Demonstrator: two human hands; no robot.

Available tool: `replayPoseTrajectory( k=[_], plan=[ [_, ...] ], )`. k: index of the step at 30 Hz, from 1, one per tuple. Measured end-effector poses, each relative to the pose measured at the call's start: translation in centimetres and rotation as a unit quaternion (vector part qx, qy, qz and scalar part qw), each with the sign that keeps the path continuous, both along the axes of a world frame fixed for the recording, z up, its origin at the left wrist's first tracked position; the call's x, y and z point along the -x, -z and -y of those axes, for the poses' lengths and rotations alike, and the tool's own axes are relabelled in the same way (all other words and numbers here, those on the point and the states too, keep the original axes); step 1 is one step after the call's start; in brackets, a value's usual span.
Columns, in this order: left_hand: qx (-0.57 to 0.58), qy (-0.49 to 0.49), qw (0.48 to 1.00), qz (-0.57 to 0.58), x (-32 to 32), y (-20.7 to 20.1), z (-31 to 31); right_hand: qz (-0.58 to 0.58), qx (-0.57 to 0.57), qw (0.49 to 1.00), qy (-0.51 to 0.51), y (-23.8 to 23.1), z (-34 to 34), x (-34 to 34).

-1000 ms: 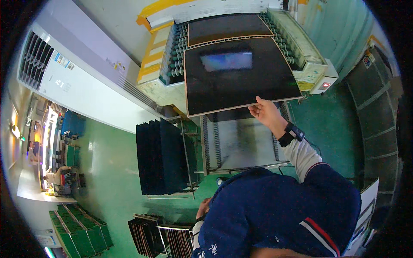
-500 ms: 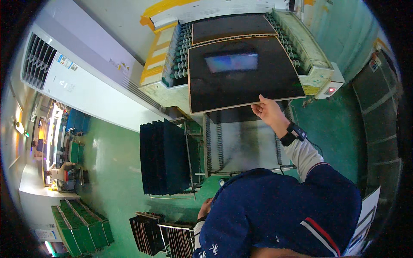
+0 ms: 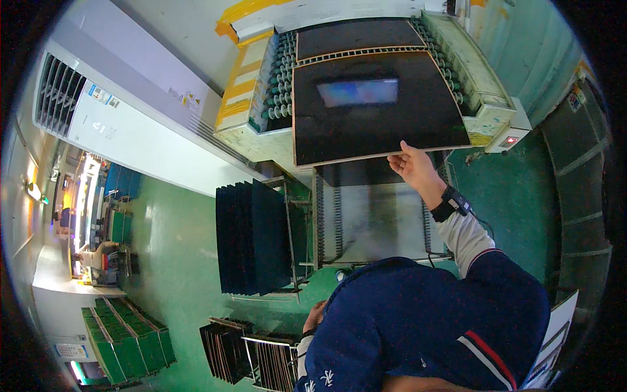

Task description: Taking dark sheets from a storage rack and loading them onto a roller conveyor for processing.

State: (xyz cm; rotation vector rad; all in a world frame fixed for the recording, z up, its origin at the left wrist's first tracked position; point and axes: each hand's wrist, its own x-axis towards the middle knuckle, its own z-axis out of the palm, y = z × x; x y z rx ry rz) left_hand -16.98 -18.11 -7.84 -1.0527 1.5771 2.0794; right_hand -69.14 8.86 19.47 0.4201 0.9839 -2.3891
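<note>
A flat black panel [image 3: 375,127] with a pale thin edge lies on the roller conveyor [image 3: 279,98], its near edge jutting past the front. My right hand [image 3: 417,171] is closed on that near edge, right of its middle, thumb on top and fingers curled at the underside. Just beyond, a second black panel [image 3: 356,38] rests on the rollers close to the first. At the lower middle, my left hand [image 3: 315,318] is partly covered by my body. It is near a rack of upright panels [image 3: 271,362], and its fingers are hidden.
Beneath the conveyor's front stands an empty-looking rack with coiled side rails [image 3: 382,222]. Left of it, dark panels [image 3: 251,238] stand upright in a metal rack. A white air conditioner [image 3: 150,140] flanks the left. A control box [image 3: 511,134] is fixed at the conveyor's right corner.
The near panel has slid slightly farther onto the rollers, and my right hand has moved along with its edge. The whole view has shifted a little. My left hand looks much the same.
</note>
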Motion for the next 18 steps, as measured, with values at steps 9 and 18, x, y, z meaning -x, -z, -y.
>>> replayPoseTrajectory(
  k=[9,18],
  plan=[
    [-0.006,-0.026,0.995,0.096,0.3,-2.8,-0.3,0.001,0.006,1.0,-0.003,-0.4,0.7,1.1],
    [0.075,0.028,0.99,0.114,2.3,-7.8,-1.4,-0.007,0.002,1.0,-0.004,0.2,0.7,2.5]
  ],
)
